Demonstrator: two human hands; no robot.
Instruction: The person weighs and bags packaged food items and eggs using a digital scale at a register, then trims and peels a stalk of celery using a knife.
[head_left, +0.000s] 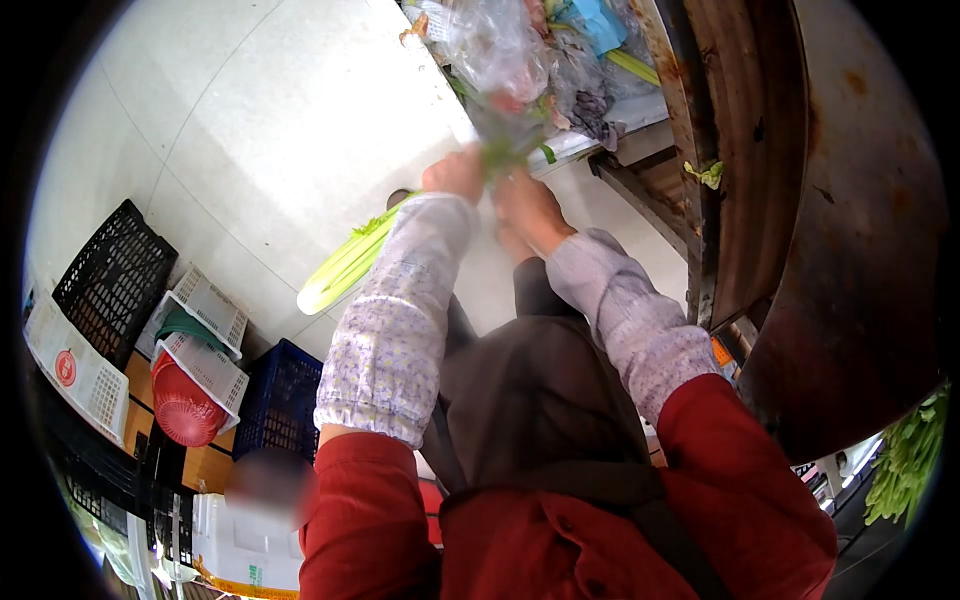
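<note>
A bunch of celery [350, 262] slants under my left forearm, its pale base toward the lower left. Closed in a fist, my left hand [456, 175] grips it near the leafy end. Blurred green celery leaves [506, 153] show between my two hands. My right hand [532, 212] is closed at these leaves, its fingertips smeared by motion and partly hidden. Both forearms wear pale flowered sleeve covers over red sleeves.
Beyond my hands, a white-edged container [575, 148] holds plastic bags and vegetable scraps. A rusty metal-framed table [850, 250] stands close on the right. Black crate [115, 270], red basket [188, 402] and blue crate [280, 400] are at left. Green vegetables [908, 465] lie lower right.
</note>
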